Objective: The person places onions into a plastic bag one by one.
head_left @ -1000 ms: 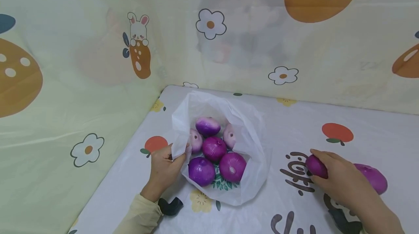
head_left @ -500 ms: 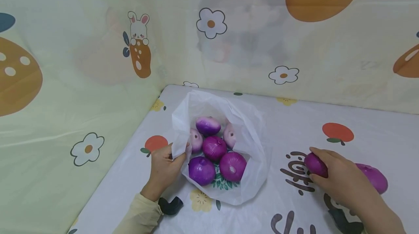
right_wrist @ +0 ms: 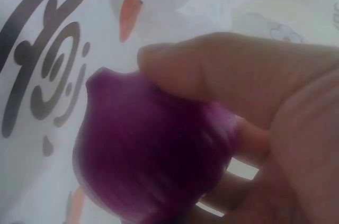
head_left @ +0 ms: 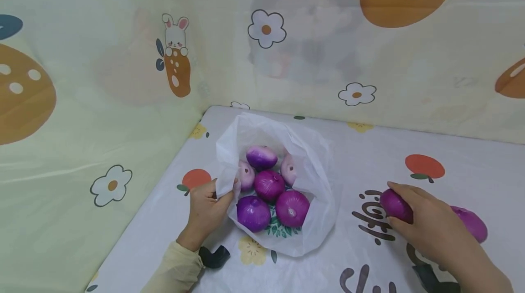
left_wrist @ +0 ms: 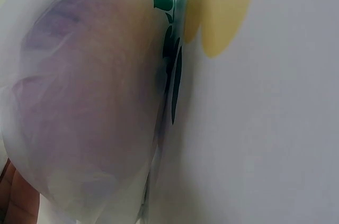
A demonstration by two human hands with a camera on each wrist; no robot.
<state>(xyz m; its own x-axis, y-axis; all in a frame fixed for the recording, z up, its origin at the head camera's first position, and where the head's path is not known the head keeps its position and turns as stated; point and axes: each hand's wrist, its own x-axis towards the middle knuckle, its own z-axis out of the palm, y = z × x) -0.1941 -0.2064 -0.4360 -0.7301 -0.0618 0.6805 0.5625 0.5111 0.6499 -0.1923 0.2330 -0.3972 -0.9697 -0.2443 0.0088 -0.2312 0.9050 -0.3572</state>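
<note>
A white plastic bag point(head_left: 317, 188) stands with its mouth wide in the middle of the table, and several purple onions point(head_left: 269, 186) lie inside it. At the bag's left rim my left hand point(head_left: 206, 208) grips the plastic. The left wrist view shows an onion point(left_wrist: 90, 75) dimly through the bag wall. To the right, my right hand point(head_left: 426, 220) holds a purple onion point(right_wrist: 153, 150) between thumb and fingers. Another onion point(head_left: 471, 223) lies on the table beyond that hand, partly hidden behind it.
The printed tablecloth point(head_left: 369, 165) carries fruit, flower and letter patterns. Behind and to the left hangs a pale curtain point(head_left: 307, 65) with carrot and flower prints. Dark wrist straps point(head_left: 215, 256) show near the sleeves.
My right hand has shifted very slightly up and left with the onion in it. The left hand and the bag look the same, apart from a small shift of the whole view.
</note>
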